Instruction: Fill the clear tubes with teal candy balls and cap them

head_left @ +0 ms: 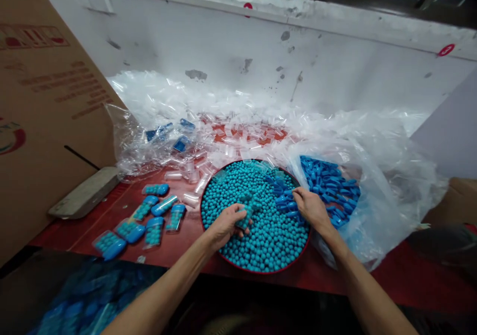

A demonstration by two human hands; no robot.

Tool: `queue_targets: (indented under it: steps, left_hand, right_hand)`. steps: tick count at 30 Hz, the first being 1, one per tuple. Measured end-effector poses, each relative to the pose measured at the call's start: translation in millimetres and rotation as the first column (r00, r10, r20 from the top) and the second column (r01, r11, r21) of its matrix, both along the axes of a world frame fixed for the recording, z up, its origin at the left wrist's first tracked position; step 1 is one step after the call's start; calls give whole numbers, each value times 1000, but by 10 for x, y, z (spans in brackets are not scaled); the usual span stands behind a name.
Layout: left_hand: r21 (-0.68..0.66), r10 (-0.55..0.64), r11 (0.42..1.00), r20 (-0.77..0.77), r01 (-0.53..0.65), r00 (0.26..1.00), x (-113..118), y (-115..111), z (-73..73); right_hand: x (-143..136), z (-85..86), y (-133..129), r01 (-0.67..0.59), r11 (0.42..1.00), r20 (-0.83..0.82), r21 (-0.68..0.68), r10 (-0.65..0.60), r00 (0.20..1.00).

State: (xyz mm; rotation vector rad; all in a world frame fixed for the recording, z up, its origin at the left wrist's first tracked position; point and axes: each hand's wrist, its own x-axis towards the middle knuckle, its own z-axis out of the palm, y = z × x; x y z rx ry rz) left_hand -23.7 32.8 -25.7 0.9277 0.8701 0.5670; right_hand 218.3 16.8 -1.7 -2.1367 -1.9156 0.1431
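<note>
A round tray point(305, 243) full of small teal balls point(261, 245) stands at the table's front edge. Above its left half, my left hand point(229, 224) is closed around a small clear container point(244, 218) with teal balls in it; fingers hide part of it. On the right of the tray, a small pile of blue caps point(285, 201) lies on the balls. My right hand point(311, 207) pinches at that pile's edge, its fingertips closed on what looks like a blue cap. Several filled containers with blue caps point(153, 231) lie on the table left of the tray.
Clear empty containers point(227, 151) are heaped behind the tray along the wall point(231, 51). An open plastic bag point(383, 196) of blue caps stands at right. A cardboard box point(48, 101) and a grey block point(84, 194) are at left. More filled containers point(82, 300) lie below the table edge.
</note>
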Motion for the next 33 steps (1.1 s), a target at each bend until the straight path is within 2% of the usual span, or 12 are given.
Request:
queue_targets:
  steps: [4,7,10,15,19,21,23,25,27,28,29,33]
  left_hand:
    - [-34,-64,997,-28,63,998,4,-6,12]
    - [-39,-83,996,-43,82,996,14,-16,28]
    - [-13,-79,997,4,79,997,4,-33,46]
    - [-17,-126,991,169,131,977,-41,-54,52]
    - [13,-152,988,178,152,972,-38,-63,33]
    - [54,-141,989,136,135,981,-21,-72,26]
    - [105,-113,989,103,102,988,-4,-83,28]
    - [142,-100,986,67,89,993,8,-91,40]
    - [152,-109,983,31,103,994,14,-93,53]
    - [146,-111,983,18,108,994,16,-92,57]
    - [137,-107,985,16,104,994,16,-89,59]
    - [98,-87,992,44,82,995,12,-73,42]
  right_hand:
    - [131,79,104,61,998,59,-1,-61,996]
    - [-20,79,129,-129,988,153,-81,141,978]
    - [-200,-10,123,-281,929,278,-241,343,897]
    - [-273,-43,144,-249,950,361,-190,304,882]
    - [-319,50,126,-195,978,-11,74,196,981]
    - [-374,44,97,-145,977,-298,155,187,936]
    - [-423,-2,66,-127,979,-556,162,197,807]
    - [-450,-65,36,-92,989,-781,118,150,606]
    - [-448,-128,-2,-54,997,-905,61,78,418]
    - [-437,-158,-26,-48,998,-920,39,55,389]
    - [-419,-187,-52,-51,998,-908,27,46,416]
    - [-312,-251,-163,-120,993,-685,10,94,723]
